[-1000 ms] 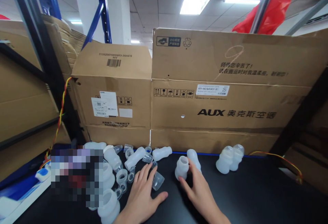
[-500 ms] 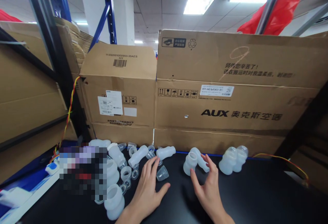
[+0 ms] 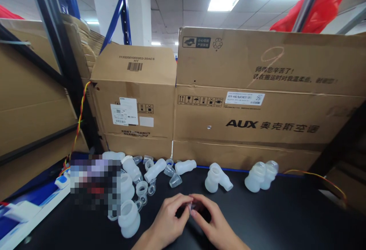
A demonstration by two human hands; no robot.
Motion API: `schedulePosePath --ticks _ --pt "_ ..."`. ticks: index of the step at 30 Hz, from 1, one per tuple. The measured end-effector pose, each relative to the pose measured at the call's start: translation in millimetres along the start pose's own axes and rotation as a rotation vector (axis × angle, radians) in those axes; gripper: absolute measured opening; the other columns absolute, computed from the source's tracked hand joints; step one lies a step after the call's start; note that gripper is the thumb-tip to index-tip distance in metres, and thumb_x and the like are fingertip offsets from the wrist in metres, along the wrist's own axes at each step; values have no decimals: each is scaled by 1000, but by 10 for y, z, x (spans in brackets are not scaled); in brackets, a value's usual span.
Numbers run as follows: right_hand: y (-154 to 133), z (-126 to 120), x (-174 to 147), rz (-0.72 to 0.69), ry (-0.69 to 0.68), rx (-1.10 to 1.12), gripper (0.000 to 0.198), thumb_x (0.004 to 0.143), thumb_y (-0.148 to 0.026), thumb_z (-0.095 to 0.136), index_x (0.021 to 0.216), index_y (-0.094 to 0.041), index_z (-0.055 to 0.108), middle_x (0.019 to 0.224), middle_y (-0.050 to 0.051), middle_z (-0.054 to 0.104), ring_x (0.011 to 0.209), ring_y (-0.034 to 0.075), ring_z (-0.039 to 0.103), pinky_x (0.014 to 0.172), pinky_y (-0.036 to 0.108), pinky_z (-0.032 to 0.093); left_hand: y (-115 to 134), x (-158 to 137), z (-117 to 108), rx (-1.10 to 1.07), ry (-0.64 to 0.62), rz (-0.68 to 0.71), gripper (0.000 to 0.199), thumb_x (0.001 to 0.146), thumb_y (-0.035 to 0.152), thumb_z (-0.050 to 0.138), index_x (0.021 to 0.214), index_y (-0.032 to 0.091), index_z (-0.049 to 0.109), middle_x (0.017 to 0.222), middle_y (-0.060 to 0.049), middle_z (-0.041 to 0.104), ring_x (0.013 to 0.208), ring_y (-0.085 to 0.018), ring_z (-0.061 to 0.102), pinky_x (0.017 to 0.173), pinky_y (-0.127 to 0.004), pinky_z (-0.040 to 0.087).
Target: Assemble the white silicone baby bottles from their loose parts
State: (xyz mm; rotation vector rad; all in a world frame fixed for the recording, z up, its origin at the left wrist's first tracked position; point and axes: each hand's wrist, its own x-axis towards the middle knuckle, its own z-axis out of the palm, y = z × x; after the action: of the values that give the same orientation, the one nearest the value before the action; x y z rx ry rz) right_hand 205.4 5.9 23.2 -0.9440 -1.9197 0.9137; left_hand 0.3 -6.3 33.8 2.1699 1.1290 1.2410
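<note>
My left hand (image 3: 174, 217) and my right hand (image 3: 210, 215) meet low over the black table, fingertips pinched together. Between them a small clear plastic piece (image 3: 192, 206) shows, mostly covered by the fingers. Beyond the hands lies a clear tapered cup (image 3: 175, 180). Behind it rests a frosted white tube (image 3: 185, 166). Farther right a frosted bellows-shaped piece (image 3: 213, 180) stands upright, with another frosted tube (image 3: 225, 179) leaning or lying against it. To the left of my left hand, a wide-mouthed frosted piece (image 3: 129, 219) stands among several clear rings (image 3: 142, 189).
Two frosted pieces capped with clear tops (image 3: 255, 177) stand at the right. Cardboard panels (image 3: 246, 124) wall off the back. A white rail (image 3: 42, 219) and a pixelated patch (image 3: 95, 181) occupy the left. A dark post (image 3: 337, 139) rises at the right.
Both hands have come together and closed, moving down and inward from open, spread positions. A clear cup beside my left hand has left its spot; a clear piece is now between my fingers.
</note>
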Motion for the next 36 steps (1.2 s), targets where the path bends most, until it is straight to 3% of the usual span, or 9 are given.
schedulePosePath --ticks 4,6,9,11,13,20,24,30,36 --pt "-8 32 45 29 53 61 36 95 -53 66 112 -23 76 105 9 79 93 25 73 88 36 59 -25 44 -32 167 101 -33 19 85 16 70 102 25 71 95 -1 78 88 -20 74 80 -30 60" --pt "5 29 64 35 85 62 36 93 -54 68 106 -23 78 97 8 79 87 24 73 82 34 59 -21 71 -76 274 127 -85 21 81 21 75 101 26 72 99 -2 77 94 -23 73 91 -40 58" --pt "49 27 84 63 102 63 37 91 -55 68 103 -22 79 92 7 78 82 23 71 78 33 57 -9 88 -120 443 171 -160 30 78 34 81 106 29 73 106 -2 77 105 -30 70 118 -66 31" --pt "94 15 100 108 162 97 42 90 -58 69 103 -20 79 86 7 76 78 23 69 75 33 56 -14 86 -127 542 224 -204 30 83 40 77 111 31 73 112 -3 76 112 -32 67 121 -73 10" --pt "148 -23 121 159 250 135 49 86 -63 71 104 -18 78 81 6 73 74 22 67 72 32 56 -31 82 -131 651 271 -257 26 88 36 69 113 30 73 117 -5 74 117 -34 64 120 -75 4" --pt "253 -213 164 155 326 24 54 85 -66 69 104 -16 77 80 6 71 73 22 65 73 33 54 -82 76 -219 871 147 -399 33 92 33 59 117 18 73 132 -18 65 125 -38 55 103 -57 41" --pt "245 -191 149 131 290 -6 48 89 -61 68 106 -17 77 81 6 72 73 22 65 73 33 54 -81 67 -198 903 85 -401 38 93 33 56 125 18 70 138 -19 62 128 -39 52 102 -59 40" --pt "259 -165 150 113 238 -27 39 92 -54 67 105 -18 77 82 5 71 74 21 65 73 32 53 -113 23 -106 931 63 -454 38 94 30 52 125 18 70 133 -19 64 126 -40 53 111 -74 23" --pt "287 -175 159 115 220 -41 37 93 -52 65 106 -19 76 83 5 72 75 21 66 73 32 53 -190 15 -152 747 62 -345 34 90 26 58 121 21 71 133 -16 61 127 -38 54 105 -58 44"
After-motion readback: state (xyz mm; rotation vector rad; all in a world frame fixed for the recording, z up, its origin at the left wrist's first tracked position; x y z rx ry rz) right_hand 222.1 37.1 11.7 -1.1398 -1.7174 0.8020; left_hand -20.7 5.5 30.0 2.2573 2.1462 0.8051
